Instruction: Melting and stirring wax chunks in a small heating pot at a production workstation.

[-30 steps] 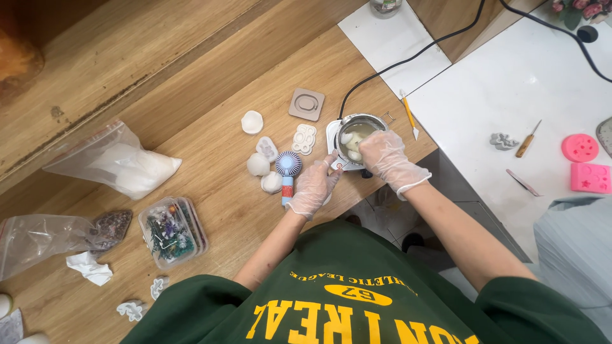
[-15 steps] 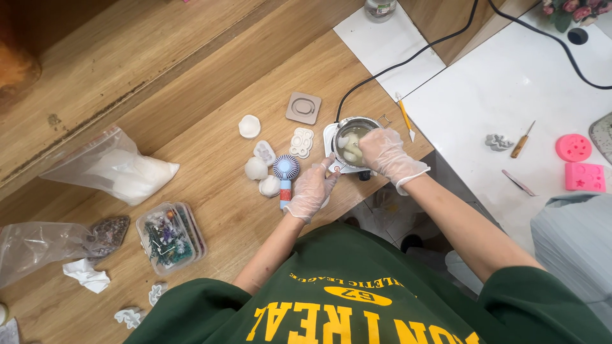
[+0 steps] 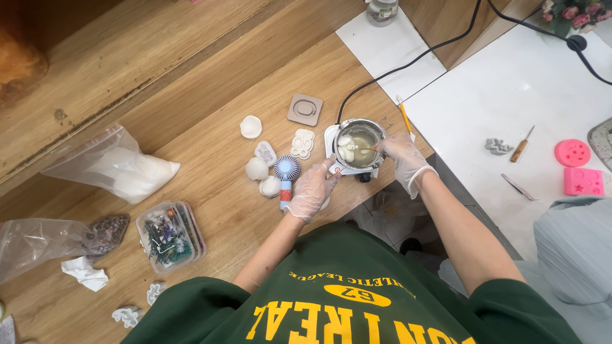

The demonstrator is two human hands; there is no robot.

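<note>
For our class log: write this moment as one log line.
right hand: holds stick in pot | left hand: at hotplate edge | fan: beside left hand

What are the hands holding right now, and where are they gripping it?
The right hand pinches a thin stick by its outer end, the tip in the small metal pot. The left hand holds nothing; its fingertips rest by the pot's white base.

- Two gloved hands over the table: left hand [image 3: 311,188], right hand [image 3: 401,153].
- One metal pot [image 3: 361,141] at the front edge.
- One small handheld fan [image 3: 287,173].
- Two pink moulds [image 3: 572,153] [image 3: 583,181] on the white table.
- Two clear plastic bags [image 3: 111,164] [image 3: 38,242] toward the left edge.
- One clear box of small decorations [image 3: 169,234].
</note>
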